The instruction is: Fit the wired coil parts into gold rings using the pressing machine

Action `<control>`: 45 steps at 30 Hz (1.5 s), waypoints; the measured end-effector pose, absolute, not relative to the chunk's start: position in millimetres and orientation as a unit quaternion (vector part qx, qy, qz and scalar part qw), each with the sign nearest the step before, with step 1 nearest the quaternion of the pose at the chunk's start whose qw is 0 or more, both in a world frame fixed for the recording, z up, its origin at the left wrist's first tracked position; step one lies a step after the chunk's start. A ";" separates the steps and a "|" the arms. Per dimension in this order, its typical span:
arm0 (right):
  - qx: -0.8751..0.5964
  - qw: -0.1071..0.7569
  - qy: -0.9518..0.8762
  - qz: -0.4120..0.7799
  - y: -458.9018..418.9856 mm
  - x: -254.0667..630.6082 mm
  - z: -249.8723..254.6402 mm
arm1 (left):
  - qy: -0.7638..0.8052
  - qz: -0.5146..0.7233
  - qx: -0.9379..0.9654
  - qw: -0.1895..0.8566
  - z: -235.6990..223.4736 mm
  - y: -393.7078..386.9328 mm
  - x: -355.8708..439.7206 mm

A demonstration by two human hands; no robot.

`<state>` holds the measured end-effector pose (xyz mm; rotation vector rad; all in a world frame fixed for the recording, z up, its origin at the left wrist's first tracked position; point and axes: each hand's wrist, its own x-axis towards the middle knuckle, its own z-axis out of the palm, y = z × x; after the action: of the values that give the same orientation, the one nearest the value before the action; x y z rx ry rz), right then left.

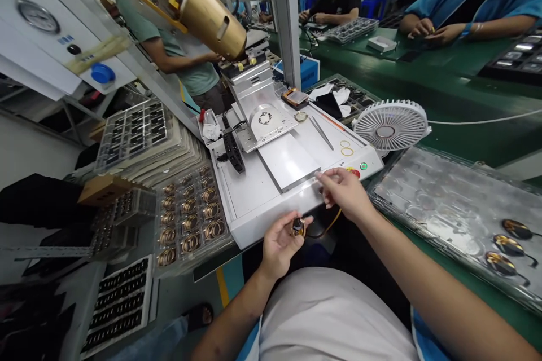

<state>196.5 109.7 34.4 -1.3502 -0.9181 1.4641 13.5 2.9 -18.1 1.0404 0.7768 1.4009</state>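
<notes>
Held in the fingers of my left hand [279,245] is a small round watch case [298,227] with a gold rim and a dark, shiny face. It is just below the front edge of the white machine base [262,217]. My right hand [345,192] is at that same front edge, near the corner of the flat metal plate [292,161]. Its thumb and forefinger are pinched together; whatever may be between them is too small to make out. Tweezers [322,132] and two thin gold rings [346,152] lie on the base beyond my right hand.
A gold cylindrical machine head [214,17] hangs over a metal fixture [265,118]. Left stands a tray of gold rings [188,211]; right, a clear tray [427,203] with three round dark parts [502,264]. A white fan [392,127] stands behind. Co-workers sit across the green bench.
</notes>
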 end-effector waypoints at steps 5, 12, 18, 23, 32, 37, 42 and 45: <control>-0.542 0.497 -0.378 0.563 136.3 205.4 44.2 | 0.357 0.575 0.489 0.551 -15.4 6.1 9.7; -0.521 0.453 -0.449 0.568 98.4 208.0 42.4 | 0.428 0.560 0.550 0.448 -19.8 4.1 9.8; -0.581 0.470 -0.388 0.540 126.9 203.2 41.2 | 0.442 0.551 0.548 0.448 -18.7 3.0 17.5; -0.544 0.501 -0.431 0.517 128.4 197.2 50.1 | 0.445 0.559 0.560 0.420 -13.9 2.6 16.6; -0.466 0.291 -0.538 0.639 48.3 191.2 38.1 | 0.454 0.555 0.583 0.382 -13.0 4.4 13.2; -0.477 0.296 -0.564 0.606 44.5 187.0 35.7 | 0.443 0.555 0.597 0.373 -11.9 5.9 14.8; -0.479 0.302 -0.566 0.599 44.7 189.3 34.7 | 0.460 0.551 0.591 0.368 -8.9 5.3 15.5; -0.480 0.324 -0.526 0.623 44.2 187.2 31.7 | 0.461 0.555 0.591 0.361 -9.3 4.6 18.0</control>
<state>187.2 44.2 31.7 -1.2595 -1.3799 1.6347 18.0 4.6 -9.3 1.5216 1.1869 1.4305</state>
